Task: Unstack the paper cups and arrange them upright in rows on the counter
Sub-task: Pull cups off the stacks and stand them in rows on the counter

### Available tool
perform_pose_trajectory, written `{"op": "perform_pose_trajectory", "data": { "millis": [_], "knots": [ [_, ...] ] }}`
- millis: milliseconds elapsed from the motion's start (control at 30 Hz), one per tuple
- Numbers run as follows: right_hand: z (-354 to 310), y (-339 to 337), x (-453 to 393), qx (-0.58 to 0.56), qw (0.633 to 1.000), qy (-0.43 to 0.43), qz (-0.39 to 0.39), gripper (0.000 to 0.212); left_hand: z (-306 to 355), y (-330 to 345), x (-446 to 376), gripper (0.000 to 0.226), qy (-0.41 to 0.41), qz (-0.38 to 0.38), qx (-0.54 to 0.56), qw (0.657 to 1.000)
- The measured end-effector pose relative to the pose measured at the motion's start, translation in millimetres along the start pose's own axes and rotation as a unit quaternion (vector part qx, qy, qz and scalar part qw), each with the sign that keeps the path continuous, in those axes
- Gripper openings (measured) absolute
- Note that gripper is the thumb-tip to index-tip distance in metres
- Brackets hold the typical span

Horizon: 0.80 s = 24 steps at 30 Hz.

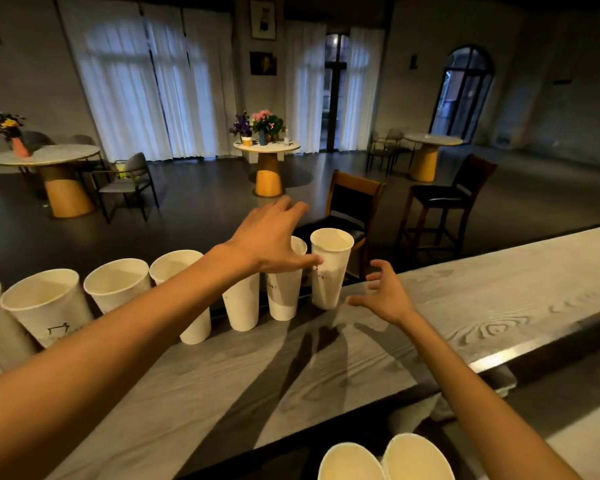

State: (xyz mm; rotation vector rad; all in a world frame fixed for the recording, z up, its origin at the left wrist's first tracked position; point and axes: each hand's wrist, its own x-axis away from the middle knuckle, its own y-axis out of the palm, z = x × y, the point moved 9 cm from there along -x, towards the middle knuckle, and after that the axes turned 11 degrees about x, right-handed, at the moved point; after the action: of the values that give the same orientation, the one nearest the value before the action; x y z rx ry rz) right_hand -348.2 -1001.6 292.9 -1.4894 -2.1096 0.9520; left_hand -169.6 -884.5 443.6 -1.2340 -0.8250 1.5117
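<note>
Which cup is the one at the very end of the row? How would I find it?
Find the long grey counter and follow the row of white cups along its far edge, left to right. The end cup is the last one, upright beside the left hand's thumb. Only this cup has bare counter to its right.
</note>
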Motion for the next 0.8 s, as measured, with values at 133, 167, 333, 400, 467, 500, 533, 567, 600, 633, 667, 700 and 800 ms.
{"op": "perform_pose_trajectory", "data": {
  "millis": [133, 167, 333, 400, 467, 500, 533, 567, 600, 633, 667, 700, 800],
  "knots": [
    [-13.9, -20.4, 56.9, -0.043, 0.997, -0.043, 0.04, 0.076, 51.0, 6.6, 45.2, 0.056, 0.092, 0.039, 0.08, 0.992],
    [-12.1, -21.1, 78.1, -0.051, 0.997, -0.051, 0.037, 0.072, 65.6, 18.4, 62.0, 0.05, 0.111, 0.03, 0.108, 0.988],
    [-3.9, -6.1, 156.9, -0.028, 0.995, -0.092, -0.009, 0.067, 102.8, 93.8, 131.7, 0.048, 0.141, -0.093, 0.162, 0.972],
    [8.1, -1.2, 183.7, 0.009, 0.996, -0.093, -0.005, 0.07, 106.9, 128.9, 156.0, 0.06, 0.111, -0.166, 0.166, 0.966],
    [19.4, 4.7, 207.1, 0.051, 0.995, -0.086, 0.001, 0.072, 105.8, 161.4, 175.5, 0.082, 0.088, -0.224, 0.155, 0.958],
    [23.7, 6.7, 219.6, 0.072, 0.994, -0.082, 0.004, 0.074, 107.3, 173.9, 184.1, 0.092, 0.088, -0.243, 0.145, 0.955],
    [26.2, 9.9, 229.5, 0.091, 0.992, -0.082, 0.005, 0.076, 107.2, 184.3, 190.4, 0.1, 0.091, -0.253, 0.129, 0.955],
    [29.3, 13.6, 237.7, 0.111, 0.99, -0.081, 0.003, 0.077, 107.3, 193.3, 195.5, 0.104, 0.099, -0.258, 0.099, 0.956],
    [31.5, 16.2, 245.6, 0.128, 0.989, -0.08, 0.003, 0.078, 108.8, 200.3, 200.0, 0.107, 0.112, -0.26, 0.06, 0.957],
    [34.9, 18.7, 252.5, 0.136, 0.988, -0.075, 0.002, 0.079, 111.0, 206.1, 204.0, 0.11, 0.123, -0.26, 0.027, 0.957],
    [37.1, 20.6, 258.7, 0.138, 0.988, -0.07, 0.001, 0.079, 113.2, 209.8, 207.4, 0.113, 0.13, -0.257, 0.006, 0.958],
    [38.2, 21.3, 264.0, 0.139, 0.988, -0.066, 0.003, 0.079, 115.1, 213.3, 210.1, 0.115, 0.13, -0.255, -0.004, 0.958],
    [37.0, 24.3, 277.1, 0.141, 0.988, -0.065, 0.009, 0.08, 116.3, 221.8, 218.7, 0.117, 0.125, -0.247, -0.008, 0.961]
  ]
}}
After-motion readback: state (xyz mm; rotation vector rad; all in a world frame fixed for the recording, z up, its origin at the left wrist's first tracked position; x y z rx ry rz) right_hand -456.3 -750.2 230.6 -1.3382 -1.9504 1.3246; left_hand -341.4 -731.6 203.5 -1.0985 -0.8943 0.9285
